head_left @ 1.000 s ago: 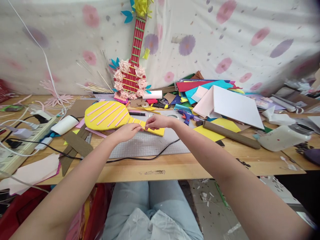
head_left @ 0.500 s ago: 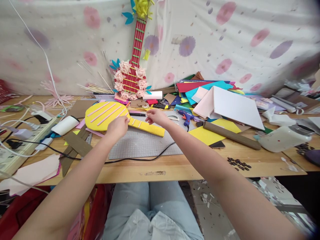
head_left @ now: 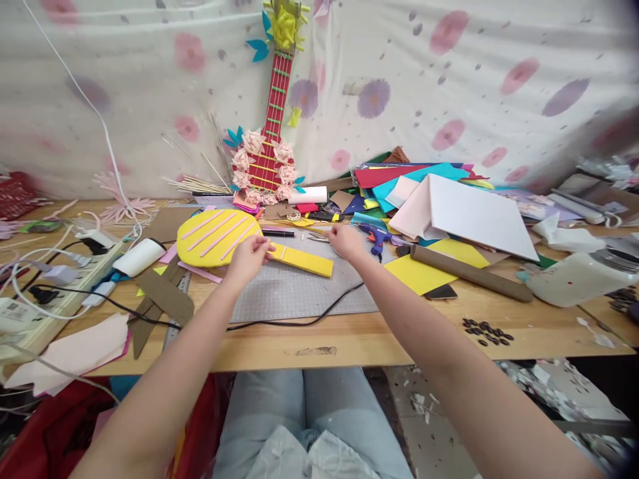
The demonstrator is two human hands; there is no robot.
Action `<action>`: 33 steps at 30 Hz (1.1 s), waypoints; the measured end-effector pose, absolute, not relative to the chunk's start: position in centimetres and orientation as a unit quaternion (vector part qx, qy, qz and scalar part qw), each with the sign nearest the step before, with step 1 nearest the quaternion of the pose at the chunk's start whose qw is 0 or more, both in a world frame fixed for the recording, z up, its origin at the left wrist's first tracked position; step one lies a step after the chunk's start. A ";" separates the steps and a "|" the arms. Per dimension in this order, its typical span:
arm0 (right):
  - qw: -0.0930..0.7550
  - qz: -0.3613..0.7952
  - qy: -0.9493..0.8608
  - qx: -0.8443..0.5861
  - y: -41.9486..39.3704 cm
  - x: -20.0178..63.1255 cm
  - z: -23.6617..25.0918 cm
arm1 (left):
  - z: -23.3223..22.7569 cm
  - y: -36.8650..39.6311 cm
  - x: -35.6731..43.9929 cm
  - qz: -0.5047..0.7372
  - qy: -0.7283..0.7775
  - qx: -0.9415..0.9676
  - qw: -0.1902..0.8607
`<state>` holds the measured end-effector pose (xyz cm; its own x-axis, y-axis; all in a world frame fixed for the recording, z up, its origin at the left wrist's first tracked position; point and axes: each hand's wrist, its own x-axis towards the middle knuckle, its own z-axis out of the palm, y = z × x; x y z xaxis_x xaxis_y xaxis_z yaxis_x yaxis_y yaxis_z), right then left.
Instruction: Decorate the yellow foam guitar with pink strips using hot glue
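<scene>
Partly on the grey mat [head_left: 294, 303]: yellow guitar shape [head_left: 304, 261]. Left hand [head_left: 249, 254] at its neck, right hand [head_left: 348, 241] at scissors [head_left: 318, 239]; I cannot tell either grip. Risk: cable [head_left: 309, 322] snag if right forearm [head_left: 409, 313] drops.

Hands [head_left: 248, 258] 2 | yellow guitar [head_left: 212, 234] 1 | red guitar [head_left: 263, 167] 1 | glue gun [head_left: 375, 235] 1 | cutting mat [head_left: 282, 303] 1 | white jar [head_left: 574, 283] 1 | black discs [head_left: 485, 330] over ten

The left of the hands [head_left: 247, 258] partly hides the yellow guitar [head_left: 214, 239], while the view's top edge crops the floral sheet [head_left: 394, 53].
</scene>
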<state>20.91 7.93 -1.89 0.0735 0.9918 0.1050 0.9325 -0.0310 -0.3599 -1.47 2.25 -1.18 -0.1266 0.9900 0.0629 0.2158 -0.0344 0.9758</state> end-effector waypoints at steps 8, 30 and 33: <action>-0.019 -0.005 -0.744 -0.668 9.2 25.1 -4.8 | -8.4 2.2 2.5 0.575 0.461 0.544 0.401; 0.183 0.033 -0.890 -0.416 3.3 20.0 -2.7 | -8.6 1.2 1.5 0.616 0.435 0.527 0.393; 0.157 -0.003 -0.908 -0.389 3.2 19.3 -3.2 | -8.5 1.2 1.1 0.624 0.441 0.523 0.378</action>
<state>19.30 3.20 -3.20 -0.6486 0.7050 0.2868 0.7066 0.6978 -0.1172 1.15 1.19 -8.47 -0.1669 0.9328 0.3194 -0.0099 -0.3255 0.9455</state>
